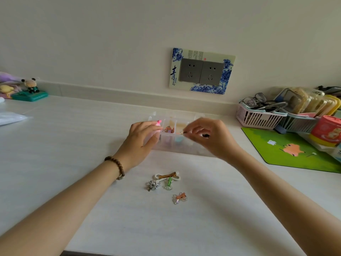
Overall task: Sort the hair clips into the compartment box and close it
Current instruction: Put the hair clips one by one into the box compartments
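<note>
Clips, tiny and light: right hand (pixel 208 134) pinches one (pixel 181 133) over compartment box (pixel 177 145); left hand (pixel 143 136) steadies box, resting open-palmed.

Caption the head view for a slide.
Right hand lowers a small clip into the clear box; four clips wait on the table.

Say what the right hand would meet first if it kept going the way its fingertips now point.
Probably the clear compartment box: the right hand pinches a small clip just above its middle compartments, fingertips aimed left and slightly down. Depth is unclear.
</note>
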A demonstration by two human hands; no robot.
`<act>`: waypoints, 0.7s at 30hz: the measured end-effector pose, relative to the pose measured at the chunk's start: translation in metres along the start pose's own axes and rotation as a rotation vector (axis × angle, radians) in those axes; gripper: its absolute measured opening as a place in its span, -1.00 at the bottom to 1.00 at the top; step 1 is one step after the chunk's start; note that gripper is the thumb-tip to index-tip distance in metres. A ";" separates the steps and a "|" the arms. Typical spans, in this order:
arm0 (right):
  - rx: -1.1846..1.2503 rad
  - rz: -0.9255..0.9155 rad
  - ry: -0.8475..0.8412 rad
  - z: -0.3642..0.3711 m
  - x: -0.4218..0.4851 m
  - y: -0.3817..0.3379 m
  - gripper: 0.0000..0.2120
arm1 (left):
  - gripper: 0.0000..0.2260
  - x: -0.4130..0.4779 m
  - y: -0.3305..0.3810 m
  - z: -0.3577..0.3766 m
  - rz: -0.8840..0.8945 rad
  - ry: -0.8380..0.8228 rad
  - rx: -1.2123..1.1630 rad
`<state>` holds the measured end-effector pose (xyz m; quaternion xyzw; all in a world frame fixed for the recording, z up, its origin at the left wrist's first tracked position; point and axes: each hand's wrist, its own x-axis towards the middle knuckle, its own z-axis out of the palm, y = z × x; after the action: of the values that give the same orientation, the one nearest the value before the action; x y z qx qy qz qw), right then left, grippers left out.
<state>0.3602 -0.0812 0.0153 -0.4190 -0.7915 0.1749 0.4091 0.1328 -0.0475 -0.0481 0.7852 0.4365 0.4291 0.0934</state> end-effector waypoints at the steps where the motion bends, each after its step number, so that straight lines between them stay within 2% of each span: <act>1: -0.017 0.002 0.025 0.003 0.011 0.000 -0.91 | -0.71 0.000 0.000 0.000 0.001 0.001 -0.003; 5: -0.253 0.063 -0.032 0.016 0.030 0.007 -0.88 | -0.72 -0.001 0.000 0.000 -0.014 -0.010 -0.008; 7: -0.302 0.031 0.011 0.018 0.023 0.005 -0.86 | -0.71 0.000 0.000 -0.001 -0.016 -0.019 -0.006; 9: -0.225 -0.025 0.008 0.019 0.011 -0.002 -0.89 | -0.69 0.001 -0.001 -0.002 -0.008 -0.021 -0.007; 12: -0.045 0.056 -0.239 0.023 -0.015 -0.011 -0.90 | -0.64 0.002 0.000 -0.002 0.000 -0.019 -0.002; 14: -0.027 0.125 -0.352 0.025 -0.031 -0.009 -0.86 | -0.63 0.002 0.001 -0.001 -0.001 -0.014 0.002; 21: -0.042 0.172 -0.406 0.038 -0.041 0.001 -0.84 | -0.63 0.002 0.003 -0.003 0.006 -0.007 0.014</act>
<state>0.3435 -0.1115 -0.0291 -0.4495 -0.8225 0.2734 0.2159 0.1327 -0.0483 -0.0441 0.7887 0.4368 0.4237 0.0878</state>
